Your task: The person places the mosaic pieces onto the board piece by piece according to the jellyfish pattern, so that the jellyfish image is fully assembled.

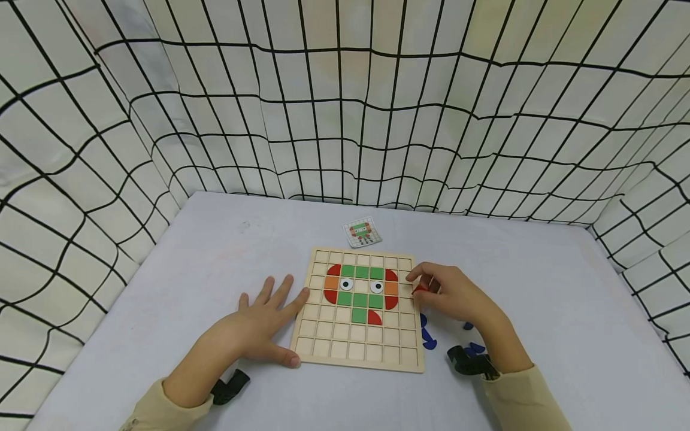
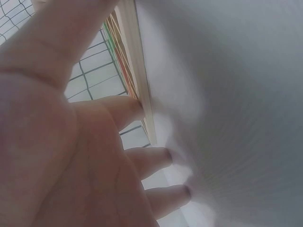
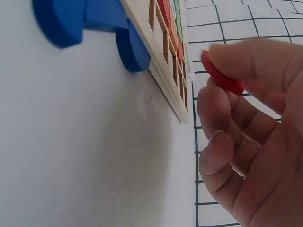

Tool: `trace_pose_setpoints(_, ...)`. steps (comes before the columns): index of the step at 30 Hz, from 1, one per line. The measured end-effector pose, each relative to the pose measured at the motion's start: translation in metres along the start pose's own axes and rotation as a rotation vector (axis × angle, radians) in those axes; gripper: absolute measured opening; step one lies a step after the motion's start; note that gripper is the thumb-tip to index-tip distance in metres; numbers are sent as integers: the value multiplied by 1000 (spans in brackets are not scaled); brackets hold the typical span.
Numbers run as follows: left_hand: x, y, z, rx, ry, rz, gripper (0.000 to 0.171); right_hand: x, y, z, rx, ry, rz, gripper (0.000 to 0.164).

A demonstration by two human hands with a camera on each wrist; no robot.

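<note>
A square wooden grid board (image 1: 321, 348) lies on the white table, with green and orange squares, red quarter-rounds and two eye pieces set in its cells. A green square (image 1: 359, 315) and a red quarter-round (image 1: 374, 317) sit side by side in a lower row. My left hand (image 1: 261, 329) has its fingers spread, with the index finger and thumb at the board's left edge. Over the right edge, my right hand (image 1: 453, 293) pinches a red curved piece (image 3: 221, 78) between thumb and fingers, raised above the table in the right wrist view.
Behind the board lies a small printed card (image 1: 363, 232) showing a similar figure. Several blue pieces (image 1: 429, 342) are scattered by the board's right side, some near the right wrist. Black netting (image 1: 339, 100) over white cloth encloses the table's back and sides.
</note>
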State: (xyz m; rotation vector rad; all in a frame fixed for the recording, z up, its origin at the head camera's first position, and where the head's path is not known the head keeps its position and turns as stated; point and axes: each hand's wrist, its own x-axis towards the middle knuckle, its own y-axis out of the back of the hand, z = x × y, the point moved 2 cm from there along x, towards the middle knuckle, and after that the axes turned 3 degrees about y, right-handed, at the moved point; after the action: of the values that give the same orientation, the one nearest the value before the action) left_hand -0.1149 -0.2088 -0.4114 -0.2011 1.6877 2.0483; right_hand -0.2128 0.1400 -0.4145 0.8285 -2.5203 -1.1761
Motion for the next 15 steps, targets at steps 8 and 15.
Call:
trace_pose_setpoints(8, -1, 1, 1, -6, -3, 3, 119, 0, -1, -1, -6, 57, 22, 15)
trace_pose_setpoints(15, -1, 1, 0, -12, -4, 8, 120, 2, -4, 0, 14, 11, 24, 7)
